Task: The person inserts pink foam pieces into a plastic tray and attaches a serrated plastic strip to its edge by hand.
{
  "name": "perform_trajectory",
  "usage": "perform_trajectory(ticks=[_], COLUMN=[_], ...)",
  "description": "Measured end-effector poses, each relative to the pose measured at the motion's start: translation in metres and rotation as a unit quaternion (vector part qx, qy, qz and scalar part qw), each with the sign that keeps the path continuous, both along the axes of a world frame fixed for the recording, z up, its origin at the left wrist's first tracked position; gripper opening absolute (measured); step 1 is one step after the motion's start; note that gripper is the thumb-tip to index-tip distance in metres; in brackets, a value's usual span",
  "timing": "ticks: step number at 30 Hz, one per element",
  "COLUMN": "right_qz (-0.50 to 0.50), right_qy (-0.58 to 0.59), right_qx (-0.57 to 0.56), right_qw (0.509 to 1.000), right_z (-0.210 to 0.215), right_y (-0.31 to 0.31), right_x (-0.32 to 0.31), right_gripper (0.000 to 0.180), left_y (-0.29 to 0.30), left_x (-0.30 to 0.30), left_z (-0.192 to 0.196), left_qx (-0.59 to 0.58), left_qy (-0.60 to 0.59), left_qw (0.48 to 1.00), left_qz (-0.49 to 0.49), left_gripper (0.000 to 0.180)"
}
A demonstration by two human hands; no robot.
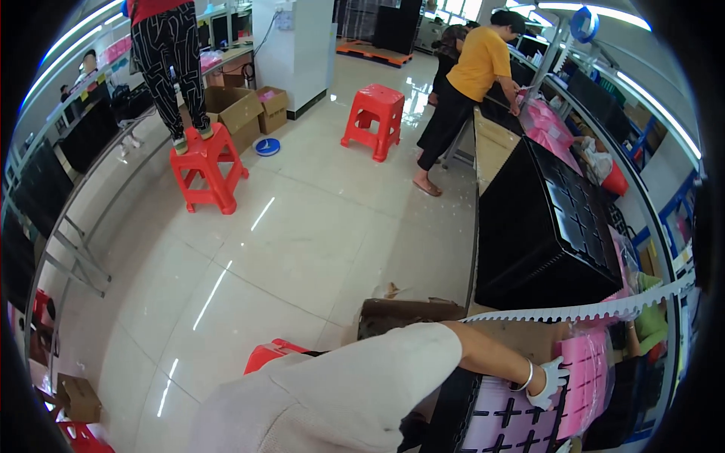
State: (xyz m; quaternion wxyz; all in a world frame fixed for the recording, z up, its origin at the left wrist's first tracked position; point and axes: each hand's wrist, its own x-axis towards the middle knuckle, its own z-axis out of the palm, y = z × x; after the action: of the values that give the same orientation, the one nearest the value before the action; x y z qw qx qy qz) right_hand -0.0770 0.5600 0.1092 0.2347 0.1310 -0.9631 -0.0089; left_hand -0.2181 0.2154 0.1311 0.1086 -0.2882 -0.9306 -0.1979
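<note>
My left arm, in a pale short sleeve and with a light bangle at the wrist, reaches in from the lower edge toward the bench on the right. My left hand [550,383], in a white glove, lies with its fingers stretched out at the edge between a lavender panel [483,426] with black plus-shaped bars and a block of bright pink slotted foam [583,370] in clear plastic. The fingertips seem to touch that edge; nothing shows held. My right hand is outside the picture.
A large black slotted crate [521,234] stands on the bench beyond my arm, with a white toothed strip [604,308] in front. A person in yellow [479,64] works farther along. Another stands on a red stool [210,170]. A second red stool [375,117] and cardboard boxes [234,109] occupy the floor.
</note>
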Motion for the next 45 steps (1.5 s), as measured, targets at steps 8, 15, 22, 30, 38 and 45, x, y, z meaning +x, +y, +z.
perform_trajectory(ticks=[8, 15, 22, 30, 38, 45], right_qz=[0.078, 0.147, 0.162, 0.139, 0.103, 0.077], right_qy=[-0.065, -0.065, -0.027, 0.008, 0.052, 0.093], right_qx=[-0.086, -0.158, -0.184, -0.196, -0.199, -0.204], right_qw=[0.991, 0.974, 0.969, 0.971, 0.973, 0.972], right_z=[0.115, 0.069, 0.053, 0.032, 0.023, 0.020], right_y=[-0.136, -0.171, -0.167, -0.154, -0.138, -0.125], right_x=[0.195, 0.183, 0.186, 0.201, 0.221, 0.230], right_gripper=[0.050, 0.040, 0.037, 0.034, 0.032, 0.030], left_y=[-0.060, -0.088, -0.112, -0.110, -0.106, -0.103], left_x=[0.131, 0.194, 0.184, 0.189, 0.196, 0.199], left_z=[0.015, -0.024, -0.054, -0.048, -0.029, -0.030], left_qx=[0.006, 0.108, 0.143, 0.148, 0.169, 0.189], left_qy=[0.002, 0.248, 0.155, 0.195, 0.294, 0.240], left_qw=[0.989, 0.961, 0.975, 0.968, 0.934, 0.946], left_qz=[-0.146, -0.057, -0.074, -0.051, -0.110, -0.113], left_gripper=[0.064, 0.035, 0.044, 0.039, 0.027, 0.023])
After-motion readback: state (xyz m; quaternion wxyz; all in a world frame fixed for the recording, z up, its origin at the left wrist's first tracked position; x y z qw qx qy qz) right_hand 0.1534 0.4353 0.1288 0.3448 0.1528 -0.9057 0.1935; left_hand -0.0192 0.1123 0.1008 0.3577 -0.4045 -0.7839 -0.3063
